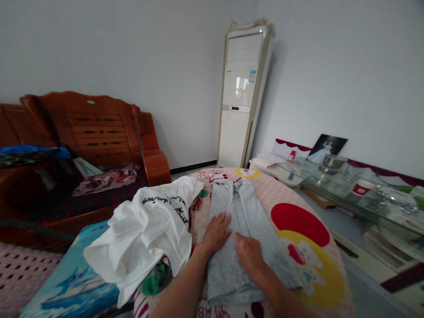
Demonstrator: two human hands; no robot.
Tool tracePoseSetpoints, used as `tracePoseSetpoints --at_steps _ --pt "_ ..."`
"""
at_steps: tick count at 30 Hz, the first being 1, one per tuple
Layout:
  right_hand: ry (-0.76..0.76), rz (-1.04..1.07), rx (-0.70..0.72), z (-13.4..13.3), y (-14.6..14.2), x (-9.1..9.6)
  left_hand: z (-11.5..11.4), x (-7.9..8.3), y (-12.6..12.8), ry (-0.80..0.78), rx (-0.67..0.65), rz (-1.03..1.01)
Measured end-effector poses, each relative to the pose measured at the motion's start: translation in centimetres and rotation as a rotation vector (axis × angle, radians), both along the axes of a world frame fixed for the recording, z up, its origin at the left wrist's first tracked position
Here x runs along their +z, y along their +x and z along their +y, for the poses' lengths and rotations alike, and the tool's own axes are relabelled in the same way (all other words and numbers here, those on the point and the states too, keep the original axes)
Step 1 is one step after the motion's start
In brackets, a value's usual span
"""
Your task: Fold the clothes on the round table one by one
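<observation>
A grey garment [247,229] lies flat and lengthwise on a round surface under a pink patterned cloth [298,221]. My left hand [216,233] rests palm down on the garment's left side, fingers stretched out. My right hand [249,254] lies flat on its middle, just right of the left hand, fingers extended. Neither hand holds anything. A crumpled white shirt with black lettering [145,234] is heaped to the left of the grey garment, with a bit of green cloth [155,280] under it.
A wooden sofa [99,132] with clothes on it stands at the left. A tall white air conditioner [243,95] fills the corner. A glass shelf unit [347,185] with bowls, papers and a photo runs along the right wall. A blue picture box [62,282] lies at lower left.
</observation>
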State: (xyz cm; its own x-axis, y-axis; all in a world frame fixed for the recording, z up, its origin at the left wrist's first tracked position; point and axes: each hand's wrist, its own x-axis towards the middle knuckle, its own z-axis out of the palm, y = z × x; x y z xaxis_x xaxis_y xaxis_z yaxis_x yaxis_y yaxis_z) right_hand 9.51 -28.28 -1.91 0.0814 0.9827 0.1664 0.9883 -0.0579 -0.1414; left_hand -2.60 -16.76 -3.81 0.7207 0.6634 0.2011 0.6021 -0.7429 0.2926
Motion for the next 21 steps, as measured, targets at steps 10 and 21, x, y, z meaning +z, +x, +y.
tracePoseSetpoints --at_steps 10,21 --pt "0.106 0.216 0.020 -2.0 1.7 -0.1 0.1 -0.6 -0.2 0.119 -0.048 0.090" --pt "-0.019 0.267 0.113 -8.9 6.7 1.6 -4.4 -0.2 1.0 0.058 -0.276 0.112"
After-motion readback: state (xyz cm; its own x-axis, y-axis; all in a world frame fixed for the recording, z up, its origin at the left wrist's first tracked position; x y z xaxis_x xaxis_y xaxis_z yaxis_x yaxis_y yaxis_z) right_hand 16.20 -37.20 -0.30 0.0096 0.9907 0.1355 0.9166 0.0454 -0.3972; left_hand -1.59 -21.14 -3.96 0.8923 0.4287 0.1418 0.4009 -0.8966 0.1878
